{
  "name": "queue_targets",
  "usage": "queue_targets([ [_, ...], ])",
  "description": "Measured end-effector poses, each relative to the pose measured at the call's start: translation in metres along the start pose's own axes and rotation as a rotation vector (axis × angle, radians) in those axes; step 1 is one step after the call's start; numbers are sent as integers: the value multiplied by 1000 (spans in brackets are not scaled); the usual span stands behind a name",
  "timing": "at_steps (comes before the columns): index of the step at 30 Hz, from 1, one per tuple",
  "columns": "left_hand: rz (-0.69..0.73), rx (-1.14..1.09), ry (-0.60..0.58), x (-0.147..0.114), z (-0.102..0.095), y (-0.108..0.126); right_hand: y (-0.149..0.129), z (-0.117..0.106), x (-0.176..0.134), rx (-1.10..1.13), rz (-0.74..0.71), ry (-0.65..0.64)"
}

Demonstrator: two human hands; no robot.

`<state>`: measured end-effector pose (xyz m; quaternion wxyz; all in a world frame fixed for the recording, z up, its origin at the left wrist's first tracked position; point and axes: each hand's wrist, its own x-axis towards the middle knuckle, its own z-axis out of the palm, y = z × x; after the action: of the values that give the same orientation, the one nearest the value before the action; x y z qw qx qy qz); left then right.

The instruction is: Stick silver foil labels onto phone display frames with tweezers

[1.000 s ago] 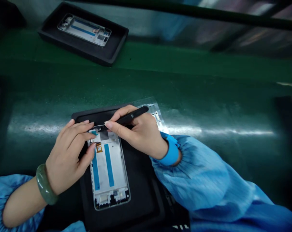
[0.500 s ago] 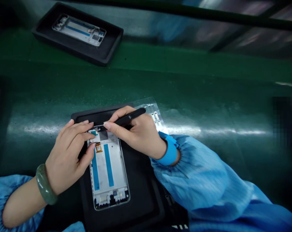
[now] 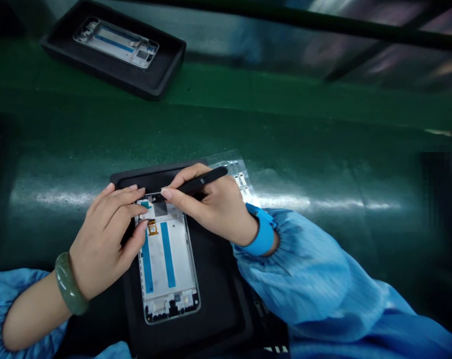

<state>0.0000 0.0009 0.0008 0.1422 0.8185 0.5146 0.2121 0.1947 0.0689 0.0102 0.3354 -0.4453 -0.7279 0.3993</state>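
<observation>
Black tool: your right hand is closed around a slim, matte-black hand tool; its working end is hard to make out at the frame's top edge. A slip there, from too much pressure, could scratch or dislodge small parts.
Left fingers: your left hand lies spread, fingertips at the frame's upper left; you cannot tell whether they pinch anything.
Orange flex: the thin, amber ribbon connector sits just beside your left thumb; a careless thumb might crease it.
Phone frame: the silver, rounded rectangular phone frame lies on the soft-looking black foam tray before you; an uneven push could skew it.
Blue strips: two flat, matte blue adhesive-looking strips run lengthwise along its smooth metal-like panel.
Clear sheet: glossy, see-through plastic sheet, beyond your right hand.
</observation>
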Motion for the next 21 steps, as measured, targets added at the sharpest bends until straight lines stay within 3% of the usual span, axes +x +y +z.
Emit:
queue_targets([
  [21, 13, 6, 6, -1, 1, -1, 0, 0, 1, 13, 20, -3],
])
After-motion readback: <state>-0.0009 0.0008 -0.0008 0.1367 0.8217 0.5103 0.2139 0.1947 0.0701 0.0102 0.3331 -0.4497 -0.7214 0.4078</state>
